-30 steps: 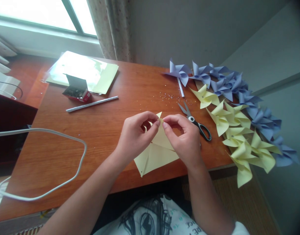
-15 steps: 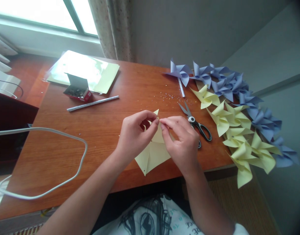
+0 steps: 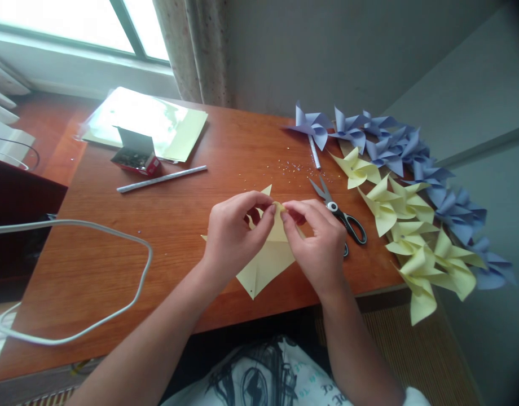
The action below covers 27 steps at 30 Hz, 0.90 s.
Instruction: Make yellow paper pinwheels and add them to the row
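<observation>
A yellow sheet of paper [image 3: 265, 265] with crease lines and cut flaps lies at the table's front, partly hidden under my hands. Near its lower corner is a small dark hole. My left hand [image 3: 240, 228] is closed, thumb and forefinger pinching a raised flap of the paper. Opposite it, my right hand [image 3: 316, 239] pinches the same part, its fingertips a short way from the left ones. Scissors [image 3: 338, 211] with black handles lie right beside my right hand, blades part-way open.
Several yellow pinwheels [image 3: 380, 203] and purple pinwheels [image 3: 386, 152] fill the table's right side. Tiny paper bits [image 3: 291, 167] are scattered behind the scissors. At left are an open small box [image 3: 136, 160], a paper-like stick [image 3: 162, 179], stacked sheets [image 3: 185, 135] and a white cable [image 3: 147, 265].
My right fingertips have moved slightly away from my left ones, and more of the pinched yellow flap shows between them. The sheet has shifted a little.
</observation>
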Available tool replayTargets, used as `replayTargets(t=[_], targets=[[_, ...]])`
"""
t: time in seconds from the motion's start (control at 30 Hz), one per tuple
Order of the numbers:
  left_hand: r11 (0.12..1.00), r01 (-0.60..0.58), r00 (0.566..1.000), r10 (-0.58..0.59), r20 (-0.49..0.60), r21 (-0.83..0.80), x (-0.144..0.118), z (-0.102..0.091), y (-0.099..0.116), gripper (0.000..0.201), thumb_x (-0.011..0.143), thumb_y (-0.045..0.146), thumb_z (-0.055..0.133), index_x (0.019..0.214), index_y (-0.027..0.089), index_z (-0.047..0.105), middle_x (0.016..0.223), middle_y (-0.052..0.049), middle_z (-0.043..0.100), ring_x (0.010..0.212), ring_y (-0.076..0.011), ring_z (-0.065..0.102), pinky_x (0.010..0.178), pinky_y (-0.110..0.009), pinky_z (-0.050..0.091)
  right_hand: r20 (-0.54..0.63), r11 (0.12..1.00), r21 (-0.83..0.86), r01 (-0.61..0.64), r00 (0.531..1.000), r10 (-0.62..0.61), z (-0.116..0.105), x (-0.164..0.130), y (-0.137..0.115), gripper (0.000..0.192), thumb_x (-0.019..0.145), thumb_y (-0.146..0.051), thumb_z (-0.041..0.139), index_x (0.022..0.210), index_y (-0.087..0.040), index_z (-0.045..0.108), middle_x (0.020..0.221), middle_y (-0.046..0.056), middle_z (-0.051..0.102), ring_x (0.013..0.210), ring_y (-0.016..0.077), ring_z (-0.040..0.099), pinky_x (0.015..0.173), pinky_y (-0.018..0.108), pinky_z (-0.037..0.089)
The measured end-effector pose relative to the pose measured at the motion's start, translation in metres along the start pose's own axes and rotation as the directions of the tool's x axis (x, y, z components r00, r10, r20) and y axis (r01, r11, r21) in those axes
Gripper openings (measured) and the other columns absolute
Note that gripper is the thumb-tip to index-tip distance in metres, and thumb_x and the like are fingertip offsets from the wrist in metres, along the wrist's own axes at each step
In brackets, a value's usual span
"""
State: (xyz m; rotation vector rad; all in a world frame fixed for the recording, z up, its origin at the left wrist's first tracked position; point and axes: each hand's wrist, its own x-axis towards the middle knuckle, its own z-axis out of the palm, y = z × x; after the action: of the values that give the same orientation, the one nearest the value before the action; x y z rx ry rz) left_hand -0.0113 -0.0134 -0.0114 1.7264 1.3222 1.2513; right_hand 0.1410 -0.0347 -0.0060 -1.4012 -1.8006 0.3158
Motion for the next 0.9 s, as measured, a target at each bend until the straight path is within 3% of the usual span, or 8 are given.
replayTargets(t=[0.27, 0.5, 0.9], targets=[[1.000, 0.017, 0.998, -0.017, -0.062, 0.011, 0.000, 0.001, -0.004, 0.005, 0.086, 0.018, 0.067, 0.081, 0.017, 0.070, 0.069, 0.001, 0.070, 0.055, -0.0077, 0.057, 0.055, -0.020, 0.045, 0.029, 0.982, -0.123, 0.145, 0.989, -0.142, 0.001, -0.004, 0.006, 0.025, 0.096, -0.010, 0.056, 0.115, -0.022, 0.068, 0.100, 0.007, 0.070, 0.091, 0.0188, 0.068, 0.083, 0.032, 0.056], [0.999, 0.000, 0.998, 0.003, -0.056, 0.047, -0.001, 0.001, -0.006, 0.004, 0.086, 0.019, 0.068, 0.082, 0.017, 0.071, 0.073, 0.002, 0.072, 0.058, -0.0083, 0.059, 0.057, -0.021, 0.046, -0.076, 0.977, -0.128, 0.168, 0.981, -0.179, 0.008, -0.001, -0.002, 0.016, 0.095, -0.013, 0.061, 0.103, -0.021, 0.073, 0.090, 0.006, 0.072, 0.085, 0.0179, 0.069, 0.079, 0.031, 0.056], [0.990, -0.058, 0.996, 0.065, -0.055, 0.131, -0.002, 0.001, -0.005, 0.008, 0.089, 0.020, 0.064, 0.085, 0.016, 0.071, 0.078, -0.001, 0.072, 0.062, -0.0105, 0.060, 0.058, -0.023, 0.046, -0.101, 0.971, -0.146, 0.189, 0.974, -0.204, 0.012, -0.004, -0.002, 0.026, 0.094, -0.010, 0.060, 0.111, -0.022, 0.075, 0.092, 0.007, 0.070, 0.085, 0.0186, 0.069, 0.078, 0.031, 0.056]])
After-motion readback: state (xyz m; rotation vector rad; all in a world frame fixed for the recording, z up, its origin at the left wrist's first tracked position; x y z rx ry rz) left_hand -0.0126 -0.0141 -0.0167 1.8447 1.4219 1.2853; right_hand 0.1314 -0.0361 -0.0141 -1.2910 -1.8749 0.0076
